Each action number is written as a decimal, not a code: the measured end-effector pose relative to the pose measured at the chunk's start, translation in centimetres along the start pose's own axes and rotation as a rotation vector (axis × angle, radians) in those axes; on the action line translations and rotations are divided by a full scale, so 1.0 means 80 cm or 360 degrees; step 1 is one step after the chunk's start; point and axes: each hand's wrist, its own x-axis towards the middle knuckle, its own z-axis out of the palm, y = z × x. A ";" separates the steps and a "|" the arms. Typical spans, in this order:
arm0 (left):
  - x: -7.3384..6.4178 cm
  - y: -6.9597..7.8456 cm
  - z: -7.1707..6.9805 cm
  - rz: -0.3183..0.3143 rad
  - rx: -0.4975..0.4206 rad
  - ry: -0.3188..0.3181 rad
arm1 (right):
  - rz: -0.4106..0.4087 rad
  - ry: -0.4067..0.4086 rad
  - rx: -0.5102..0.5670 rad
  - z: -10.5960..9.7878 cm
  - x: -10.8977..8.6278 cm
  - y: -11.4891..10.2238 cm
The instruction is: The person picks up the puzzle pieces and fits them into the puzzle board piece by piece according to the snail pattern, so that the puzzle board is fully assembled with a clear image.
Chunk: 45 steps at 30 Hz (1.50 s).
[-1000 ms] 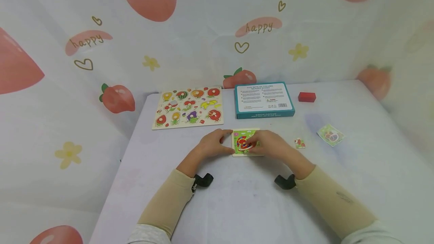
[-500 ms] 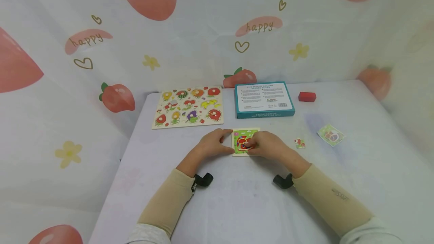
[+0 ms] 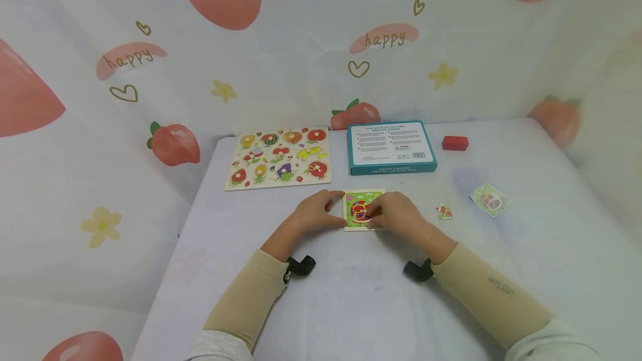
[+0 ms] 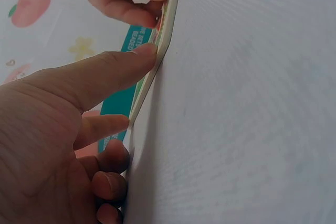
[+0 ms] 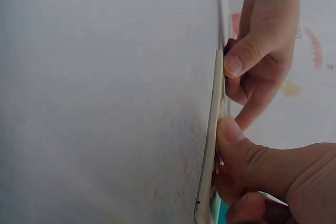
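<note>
A small square puzzle board (image 3: 353, 199) with a green scene and a pale wooden rim lies on the table. My left hand (image 3: 315, 210) holds its left side, index finger at the far corner and thumb at the near one. The thumb (image 4: 139, 59) presses the rim in the left wrist view; the other fingers are loosely curled. Over the board's right half, my right hand (image 3: 400, 213) pinches a reddish puzzle piece at the colourful round snail-shell picture (image 3: 358, 212). Its fingers cover much of that piece, and I cannot tell how deep it sits. The right thumb (image 5: 231, 132) touches the board's near edge.
A loose puzzle piece (image 3: 444, 212) lies right of the board, with a picture card (image 3: 490, 200) farther right. Behind stand a fruit knob puzzle (image 3: 278, 159), a teal-edged box (image 3: 392, 146) and a red block (image 3: 455, 143). A printed cloth hangs behind the table.
The right hand shifted slightly left and then back right over the board, and the tilted piece under its fingers now looks flatter. The left hand and board stayed in place.
</note>
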 end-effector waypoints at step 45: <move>-0.003 -0.001 0.002 0.0026 0.0007 0.0003 | 0.0089 0.0071 -0.0070 -0.087 -0.080 0.078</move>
